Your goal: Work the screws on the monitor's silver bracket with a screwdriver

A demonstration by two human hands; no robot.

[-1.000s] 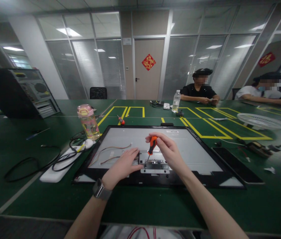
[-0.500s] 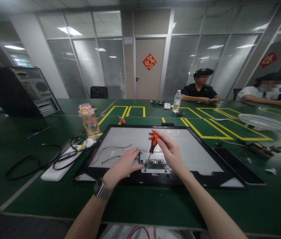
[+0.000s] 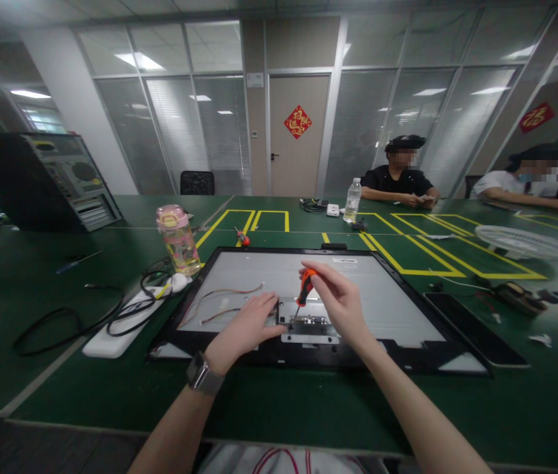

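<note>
Orange-and-black screwdriver [image 3: 306, 287], slim-shafted, tilted in right hand [image 3: 341, 303].

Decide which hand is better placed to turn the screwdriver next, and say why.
Probably the right hand: it holds the orange screwdriver, shaft angled down to the metal bracket. The left hand rests at the bracket's left side, with no visible tool.

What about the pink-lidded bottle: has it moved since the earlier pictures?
No. Judged against the yellow tape on the table, the pink-lidded bottle stands in the same spot; only the whole view shifts slightly.
</note>
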